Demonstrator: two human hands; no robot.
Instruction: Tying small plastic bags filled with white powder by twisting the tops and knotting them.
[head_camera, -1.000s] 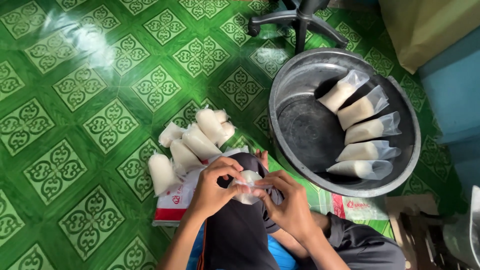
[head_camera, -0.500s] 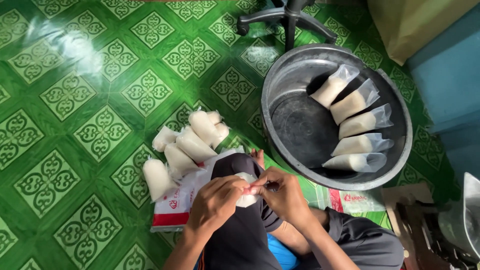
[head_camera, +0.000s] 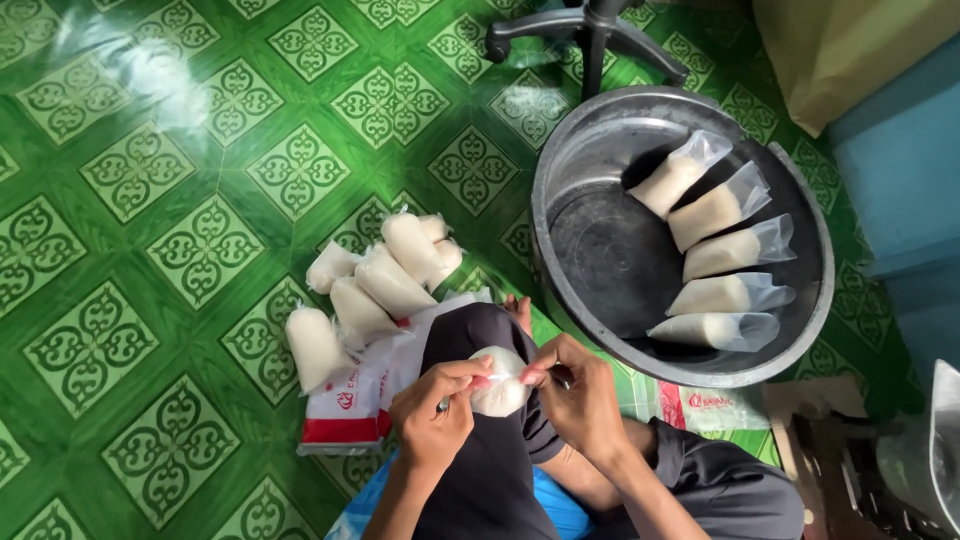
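My left hand (head_camera: 435, 410) and my right hand (head_camera: 578, 395) both pinch a small plastic bag filled with a whitish substance (head_camera: 498, 380), which rests on my dark-trousered knee (head_camera: 480, 340). The fingertips of both hands meet at the bag's top. To the left, several tied filled bags (head_camera: 375, 285) lie on the green patterned floor. On the right, a large metal basin (head_camera: 560, 200) holds several filled bags with loose open tops (head_camera: 725, 255) leaning in a row.
A white and red printed sack (head_camera: 350, 405) lies flat under the tied bags. A black chair base (head_camera: 590, 30) stands at the top. A blue wall or box (head_camera: 905, 170) and a tan sack (head_camera: 840, 50) are at the right.
The view has shifted slightly. My hands have stayed on the bag on my knee, with the fingers working at its top.
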